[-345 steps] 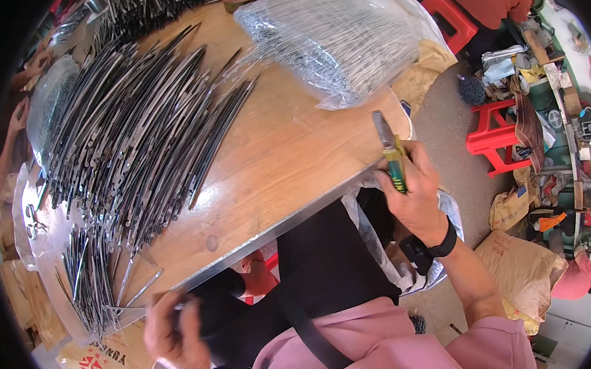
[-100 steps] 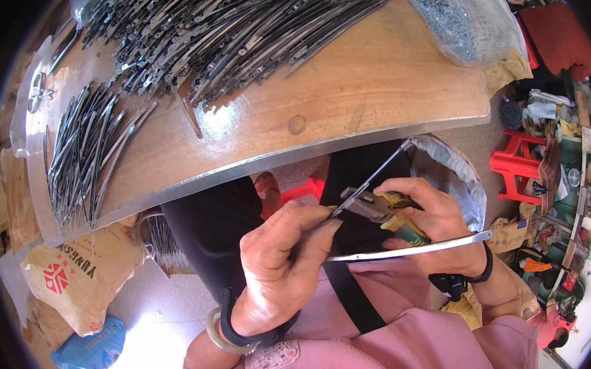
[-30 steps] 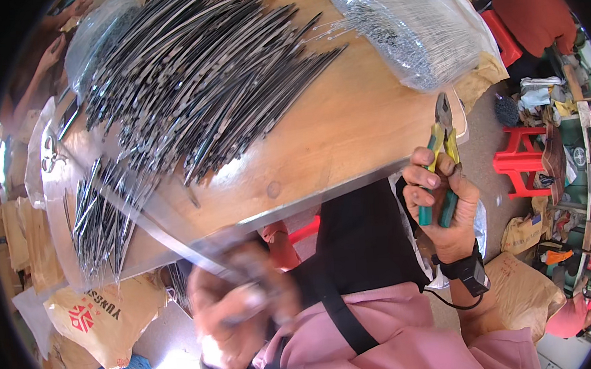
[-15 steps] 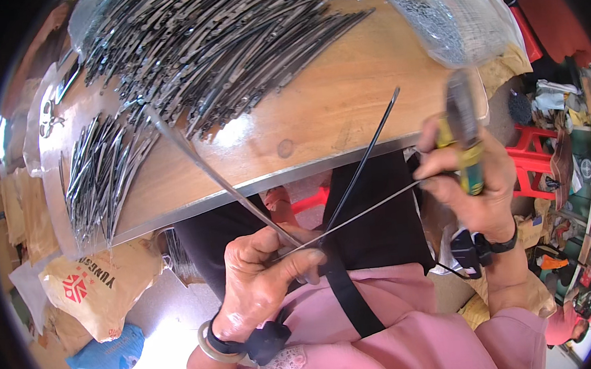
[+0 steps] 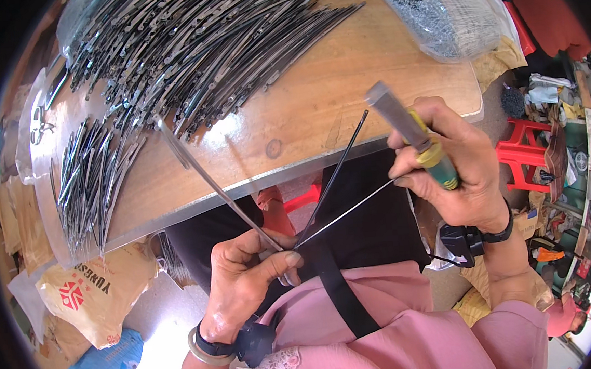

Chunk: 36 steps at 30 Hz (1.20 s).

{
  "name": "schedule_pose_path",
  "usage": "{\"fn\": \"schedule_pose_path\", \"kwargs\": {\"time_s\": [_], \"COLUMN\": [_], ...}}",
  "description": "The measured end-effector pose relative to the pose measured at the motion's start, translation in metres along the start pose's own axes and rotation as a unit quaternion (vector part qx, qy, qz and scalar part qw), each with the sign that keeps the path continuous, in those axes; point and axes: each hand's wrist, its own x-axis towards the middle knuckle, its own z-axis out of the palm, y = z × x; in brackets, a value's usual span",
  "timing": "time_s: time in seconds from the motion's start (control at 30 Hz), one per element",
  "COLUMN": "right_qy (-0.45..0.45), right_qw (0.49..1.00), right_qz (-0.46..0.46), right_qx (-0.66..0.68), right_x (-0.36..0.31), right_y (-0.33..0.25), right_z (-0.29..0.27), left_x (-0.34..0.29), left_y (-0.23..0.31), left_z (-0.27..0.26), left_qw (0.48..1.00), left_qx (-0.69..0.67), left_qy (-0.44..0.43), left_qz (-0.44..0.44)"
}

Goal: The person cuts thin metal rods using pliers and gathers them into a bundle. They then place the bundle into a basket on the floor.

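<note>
My left hand (image 5: pixel 244 277) is closed low over my lap, pinching several slim pieces between thumb and fingers. From that pinch a long flat grey strip (image 5: pixel 217 188) rises to the left over the table's edge, and a thin black rod (image 5: pixel 339 164) slants up to the right. A fine metal wire (image 5: pixel 345 213) stretches from there to the fingertips of my right hand (image 5: pixel 463 179). Wrapped in that same right hand is a chisel-like tool with a flat metal blade (image 5: pixel 399 115) and a yellow-and-green handle (image 5: pixel 436 163), its blade pointing up and left. Where the pieces meet, my left thumb hides them.
A large heap of dark slim strips (image 5: pixel 183 48) covers the wooden table's (image 5: pixel 344 92) far left, with a smaller bunch (image 5: pixel 93 178) nearer. Clear plastic holding thin wires (image 5: pixel 434 17) lies far right. A red stool (image 5: pixel 527 158) stands right; a tan bag (image 5: pixel 87 291) lies lower left.
My right hand has shifted a little left, and the tool's blade has swung from nearly upright to leaning left. My left hand has moved slightly left, still pinching the pieces.
</note>
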Motion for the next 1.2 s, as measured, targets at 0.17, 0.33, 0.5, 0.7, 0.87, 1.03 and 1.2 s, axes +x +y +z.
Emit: {"fn": "schedule_pose_path", "kwargs": {"time_s": [0.17,0.33,0.5,0.7,0.87,1.03,1.2], "right_qy": [-0.046,-0.106,-0.126,-0.102,-0.096,-0.122,-0.051], "right_qw": [0.988,0.979,0.976,0.974,0.976,0.977,0.977], "right_qz": [-0.094,-0.14,-0.139,-0.16,-0.163,-0.153,-0.152], "right_qx": [-0.11,-0.103,-0.111,-0.122,-0.106,-0.09,-0.141], "right_x": [0.013,0.018,0.012,0.01,0.007,0.002,0.007], "right_y": [-0.008,-0.001,0.005,-0.011,-0.022,-0.015,-0.015], "right_z": [0.008,0.027,0.035,0.032,0.037,0.045,0.031], "left_x": [0.001,-0.003,-0.002,0.011,0.02,0.02,0.013], "left_y": [-0.004,0.002,0.002,0.02,0.032,0.008,0.003], "left_z": [0.001,0.004,-0.001,-0.033,0.001,0.008,0.027], "left_qw": [1.0,0.998,0.995,0.977,0.981,0.983,0.951], "left_qx": [0.016,0.052,0.087,0.122,0.1,0.118,-0.294], "left_qy": [-0.012,-0.02,-0.04,-0.141,-0.113,-0.13,-0.039], "left_qz": [-0.01,-0.002,-0.015,0.105,0.125,0.053,-0.091]}}
